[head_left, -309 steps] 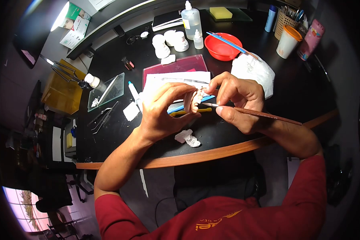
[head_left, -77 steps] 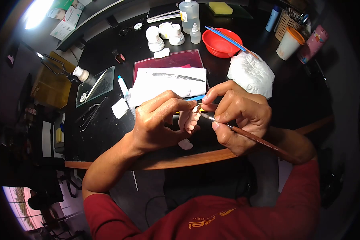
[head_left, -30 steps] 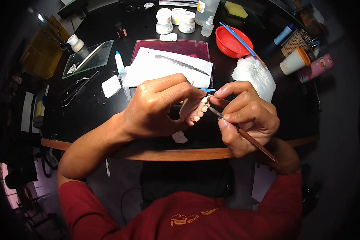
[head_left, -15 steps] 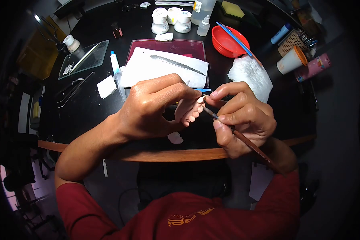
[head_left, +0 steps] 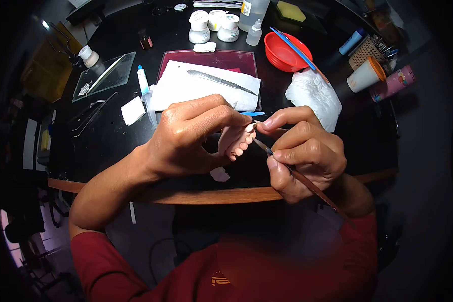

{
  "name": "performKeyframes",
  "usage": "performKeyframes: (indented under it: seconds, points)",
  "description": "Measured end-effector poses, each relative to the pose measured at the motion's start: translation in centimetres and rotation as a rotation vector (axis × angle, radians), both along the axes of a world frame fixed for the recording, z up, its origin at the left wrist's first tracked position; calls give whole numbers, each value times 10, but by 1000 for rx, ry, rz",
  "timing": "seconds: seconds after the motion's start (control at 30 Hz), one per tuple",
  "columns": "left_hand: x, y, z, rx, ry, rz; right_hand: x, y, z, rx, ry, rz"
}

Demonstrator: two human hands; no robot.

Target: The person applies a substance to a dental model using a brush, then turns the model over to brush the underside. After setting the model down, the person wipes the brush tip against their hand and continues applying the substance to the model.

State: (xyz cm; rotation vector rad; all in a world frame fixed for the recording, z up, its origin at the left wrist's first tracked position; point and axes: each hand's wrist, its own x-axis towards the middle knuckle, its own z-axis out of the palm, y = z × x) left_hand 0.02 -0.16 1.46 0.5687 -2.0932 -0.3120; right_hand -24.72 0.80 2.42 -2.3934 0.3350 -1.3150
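My left hand (head_left: 191,133) is closed around a pale pink dental model (head_left: 231,141), its row of teeth turned to the right. Between the thumb and fingers of my right hand (head_left: 307,153) is a thin brush (head_left: 314,189) with a brown handle. The brush's dark pointed tip comes right up to the teeth. My right index finger reaches to the upper end of the model, close to my left fingertips. Below the model, a small pale scrap (head_left: 219,174) lies on the black table.
Behind my hands, a scalpel handle with blade (head_left: 221,81) lies on white paper (head_left: 181,93). A red bowl (head_left: 277,58), crumpled tissue (head_left: 314,98) and white jars (head_left: 199,30) stand farther back. To the left are a glass slab (head_left: 113,75), tweezers (head_left: 95,113) and a syringe (head_left: 145,85).
The brush tip has shifted slightly down and away from the teeth, with my right hand dropping a little. My left hand keeps its hold on the model.
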Motion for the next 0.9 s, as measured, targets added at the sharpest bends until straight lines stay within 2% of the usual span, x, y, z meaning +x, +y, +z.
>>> performKeyframes:
  seconds: [0.2, 0.3, 0.9]
  points:
    - [0, -2, -3, -23, 26, -23, 1, 0, 1, 3, -14, 23]
    - [-1, -1, -2, -23, 17, -25, 6, -1, 0, -19, -103, -5]
    - [-1, -2, -6, 14, 25, -30, 7, -1, -2, 0, -126, -11]
